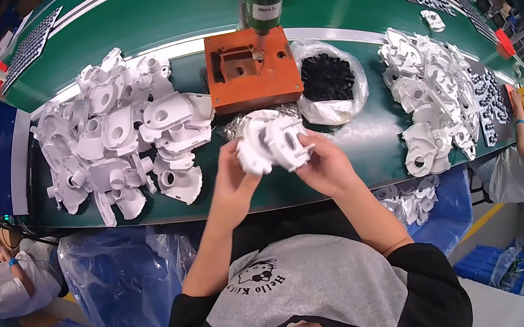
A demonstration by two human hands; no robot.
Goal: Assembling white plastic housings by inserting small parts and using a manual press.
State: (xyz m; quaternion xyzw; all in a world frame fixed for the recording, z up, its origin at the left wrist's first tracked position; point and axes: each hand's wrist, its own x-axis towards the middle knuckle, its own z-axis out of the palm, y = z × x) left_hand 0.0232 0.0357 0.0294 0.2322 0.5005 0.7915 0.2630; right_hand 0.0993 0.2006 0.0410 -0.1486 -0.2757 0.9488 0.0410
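My left hand [233, 181] is closed on a white moulded plastic part [252, 152]. My right hand [328, 168] grips a second white plastic part [288, 144] with a round opening. The two pieces are held side by side, touching or nearly so, above the front of the bench. Just beyond them sits an orange fixture block [230, 99] with a recess in its top. A green press [263, 4] stands over that block, its lower end close to the recess. Crumpled clear plastic lies between the block and my hands, partly hidden behind the held parts.
Piles of white parts lie to the left [105, 176] and right [409, 59] on the green bench [177, 29]. A clear bag [330, 114] of small black pieces adjoins the fixture. Plastic-lined blue bins [116, 285] stand below the front edge. Other people work at both sides.
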